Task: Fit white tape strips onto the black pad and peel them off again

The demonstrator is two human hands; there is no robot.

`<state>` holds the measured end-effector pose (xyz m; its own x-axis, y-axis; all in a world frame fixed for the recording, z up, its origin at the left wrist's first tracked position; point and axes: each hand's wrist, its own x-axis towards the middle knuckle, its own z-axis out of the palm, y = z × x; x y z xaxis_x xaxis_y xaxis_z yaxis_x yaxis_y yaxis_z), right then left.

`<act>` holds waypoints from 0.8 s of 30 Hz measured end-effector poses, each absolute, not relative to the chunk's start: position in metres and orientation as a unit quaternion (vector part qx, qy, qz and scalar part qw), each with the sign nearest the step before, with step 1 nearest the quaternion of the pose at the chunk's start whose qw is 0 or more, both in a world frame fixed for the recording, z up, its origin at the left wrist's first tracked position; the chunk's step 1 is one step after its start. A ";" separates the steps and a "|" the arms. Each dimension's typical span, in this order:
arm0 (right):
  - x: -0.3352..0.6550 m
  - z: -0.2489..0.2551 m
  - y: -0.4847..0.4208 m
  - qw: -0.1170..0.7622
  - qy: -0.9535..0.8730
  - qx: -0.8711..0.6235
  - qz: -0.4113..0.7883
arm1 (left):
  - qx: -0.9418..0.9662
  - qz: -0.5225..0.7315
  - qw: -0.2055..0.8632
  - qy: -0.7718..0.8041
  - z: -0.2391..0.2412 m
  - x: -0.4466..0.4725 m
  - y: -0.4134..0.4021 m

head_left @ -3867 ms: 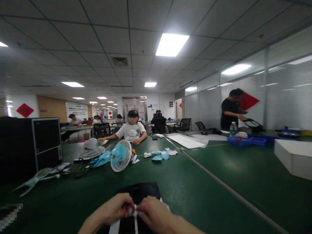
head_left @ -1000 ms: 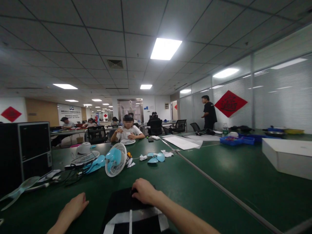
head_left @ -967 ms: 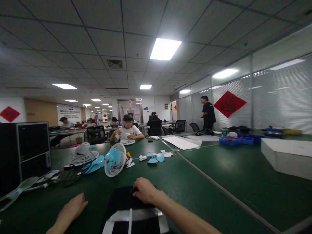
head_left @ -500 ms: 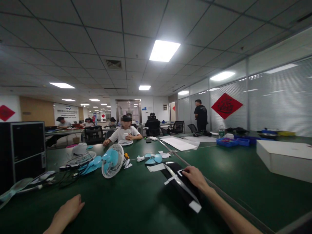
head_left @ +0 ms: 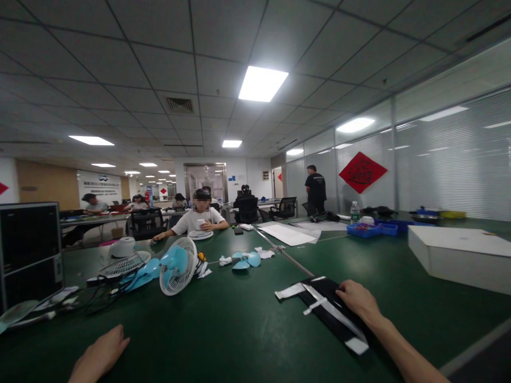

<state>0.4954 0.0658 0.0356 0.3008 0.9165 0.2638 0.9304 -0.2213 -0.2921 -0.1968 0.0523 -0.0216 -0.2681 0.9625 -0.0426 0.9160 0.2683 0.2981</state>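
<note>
Flat on the green table (head_left: 223, 330), at the right of the centre, lies a black sheet-like piece (head_left: 331, 292) crossed by white and silvery strips; its exact kind is unclear. My right hand (head_left: 361, 300) grips its right edge with bent fingers. My left hand (head_left: 99, 351) rests on the table at the lower left, loosely curled, with nothing visible in it. Beyond the left hand stands a white fan grille (head_left: 190, 266) with light blue blades (head_left: 174, 263). A separate blue fan blade (head_left: 245, 259) lies farther back.
A black computer case (head_left: 30, 244) stands left, near cables (head_left: 93, 298). White paper sheets (head_left: 285, 234), blue trays (head_left: 363, 230) and a white box (head_left: 459, 255) lie right. Across the table a seated person (head_left: 197, 221) holds a white part; another person (head_left: 316, 189) stands behind.
My right hand has moved the black piece to the right across the table, away from the blue blade. My left hand stays nearly in place. The view has turned slightly right.
</note>
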 end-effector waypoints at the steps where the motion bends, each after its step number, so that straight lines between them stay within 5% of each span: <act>1: 0.495 0.036 0.066 0.198 -0.591 -0.782 -0.019 | 0.602 0.109 0.101 0.784 -0.024 -0.199 0.053; 10: 0.478 0.037 0.054 0.217 -0.602 -0.760 -0.114 | 0.602 0.107 0.093 0.786 -0.024 -0.196 0.050; 24: 0.488 0.018 -0.020 0.202 -0.568 -0.798 0.021 | 0.597 0.122 0.119 0.784 -0.037 -0.211 0.064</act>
<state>0.4880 -0.0198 0.0178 0.3541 0.9143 0.1965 0.8976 -0.2733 -0.3459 -0.2106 0.0639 -0.0373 -0.2591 0.9650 -0.0401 0.9070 0.2574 0.3332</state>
